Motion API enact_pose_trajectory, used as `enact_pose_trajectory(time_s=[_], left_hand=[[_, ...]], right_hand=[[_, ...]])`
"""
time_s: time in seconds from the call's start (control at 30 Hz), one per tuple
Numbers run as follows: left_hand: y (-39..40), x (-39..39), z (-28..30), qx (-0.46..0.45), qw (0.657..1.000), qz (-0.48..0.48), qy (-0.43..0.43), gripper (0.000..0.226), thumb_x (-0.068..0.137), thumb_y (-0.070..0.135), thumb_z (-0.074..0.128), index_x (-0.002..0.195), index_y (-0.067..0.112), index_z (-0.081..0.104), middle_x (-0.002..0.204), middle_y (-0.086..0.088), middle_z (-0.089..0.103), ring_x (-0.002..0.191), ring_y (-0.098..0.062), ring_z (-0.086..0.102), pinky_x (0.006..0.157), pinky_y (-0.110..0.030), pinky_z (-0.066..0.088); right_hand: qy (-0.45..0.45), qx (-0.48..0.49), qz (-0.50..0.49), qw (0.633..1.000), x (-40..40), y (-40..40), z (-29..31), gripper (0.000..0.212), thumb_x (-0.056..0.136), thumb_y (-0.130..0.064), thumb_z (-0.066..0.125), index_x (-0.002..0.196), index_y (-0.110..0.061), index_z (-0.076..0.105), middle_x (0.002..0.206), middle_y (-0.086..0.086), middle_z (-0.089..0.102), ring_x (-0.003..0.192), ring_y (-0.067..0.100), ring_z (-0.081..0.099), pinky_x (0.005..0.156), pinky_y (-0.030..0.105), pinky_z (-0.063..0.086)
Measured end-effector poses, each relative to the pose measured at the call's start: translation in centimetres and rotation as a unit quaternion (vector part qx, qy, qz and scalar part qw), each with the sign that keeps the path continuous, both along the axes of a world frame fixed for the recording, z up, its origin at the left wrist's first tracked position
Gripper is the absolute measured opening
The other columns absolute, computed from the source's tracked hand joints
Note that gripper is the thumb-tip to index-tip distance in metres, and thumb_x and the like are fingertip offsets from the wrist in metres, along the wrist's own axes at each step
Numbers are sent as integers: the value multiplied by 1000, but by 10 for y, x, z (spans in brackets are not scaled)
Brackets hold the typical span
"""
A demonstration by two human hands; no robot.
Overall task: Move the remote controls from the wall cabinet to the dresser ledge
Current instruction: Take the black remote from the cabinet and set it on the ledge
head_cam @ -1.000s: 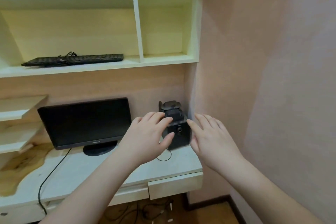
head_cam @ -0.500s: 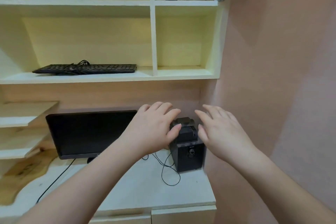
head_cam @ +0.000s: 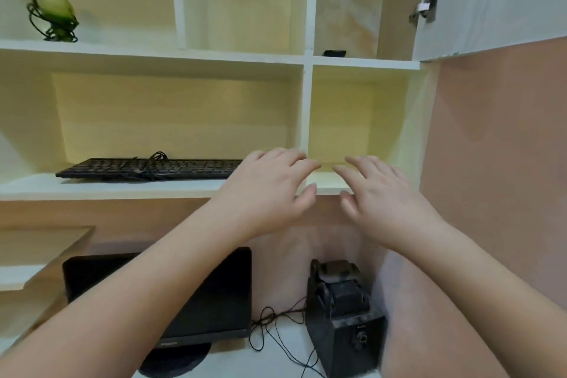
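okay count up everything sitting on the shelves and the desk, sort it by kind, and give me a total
Keyboard: 1
Monitor: 1
Black speaker: 1
Green ornament in a black wire stand: 1
Small dark object in the open upper cabinet, too small to identify: 1
Total: 5
The left hand and right hand are both open and empty.

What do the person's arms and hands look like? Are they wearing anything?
Both arms are bare as far as the picture shows: no sleeves are in view. The left hand and the right hand have no gloves, and no rings, watch or bracelets show. The fingernails look short and unpainted.
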State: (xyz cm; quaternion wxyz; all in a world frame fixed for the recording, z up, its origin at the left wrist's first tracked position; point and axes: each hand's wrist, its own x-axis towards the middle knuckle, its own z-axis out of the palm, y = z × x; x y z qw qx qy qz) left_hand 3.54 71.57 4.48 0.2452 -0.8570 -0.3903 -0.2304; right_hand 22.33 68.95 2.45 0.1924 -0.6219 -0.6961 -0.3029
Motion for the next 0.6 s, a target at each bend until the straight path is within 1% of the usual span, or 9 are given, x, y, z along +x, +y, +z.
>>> enact_pose_trajectory(time_s=[0.07, 0.13, 0.2, 0.27, 0.4, 0.47, 0.6], left_hand=[[14, -5, 17, 14, 1000, -13, -8, 48, 96, 44, 29, 141, 31, 37, 142, 9, 43, 132, -12, 36, 103, -34, 29], [30, -6, 34, 36, 999, -22, -9, 50, 94, 44, 27, 140, 30, 39, 140, 9, 46, 130, -12, 38, 101, -33, 30], [47, -1, 49, 51, 998, -28, -5, 49, 94, 44, 27, 138, 29, 41, 138, 8, 48, 129, -12, 40, 101, -34, 31], [62, 7, 65, 82, 996, -31, -10, 53, 90, 45, 23, 135, 27, 46, 134, 5, 52, 126, -15, 44, 99, -35, 33], [86, 27, 94, 129, 990, -37, -34, 59, 85, 42, 20, 127, 19, 54, 121, -2, 60, 114, -23, 53, 94, -38, 41], [93, 38, 104, 147, 987, -39, -42, 60, 84, 43, 21, 126, 17, 55, 121, -4, 60, 113, -24, 55, 94, -39, 42], [99, 62, 120, 174, 984, -20, -22, 64, 83, 45, 17, 129, 18, 52, 123, -2, 59, 116, -23, 53, 95, -38, 39]], right_hand=[[2, -4, 0, 1000, -1, 12, 18, 49, 93, -31, 43, 141, -22, 42, 148, 6, 41, 137, 27, 34, 108, 39, 26], [4, 9, -1, 1000, 0, 22, 35, 51, 95, -32, 40, 145, -25, 34, 152, 3, 34, 141, 23, 26, 111, 35, 19], [2, 22, 7, 1000, 1, 29, 52, 51, 95, -33, 40, 146, -26, 33, 152, 1, 33, 141, 20, 25, 111, 33, 18], [-8, 32, 12, 999, 6, 37, 68, 51, 96, -34, 38, 146, -28, 32, 152, -1, 33, 141, 18, 24, 111, 31, 17], [-17, 43, 12, 999, 21, 57, 103, 49, 96, -35, 36, 145, -28, 32, 151, -2, 33, 140, 16, 23, 111, 32, 19], [-18, 50, 15, 998, 31, 69, 116, 49, 96, -33, 37, 144, -27, 33, 149, -1, 35, 139, 17, 26, 110, 32, 20], [-25, 74, 27, 997, 54, 92, 137, 48, 95, -32, 38, 142, -25, 36, 147, -3, 39, 135, 18, 30, 109, 32, 24]])
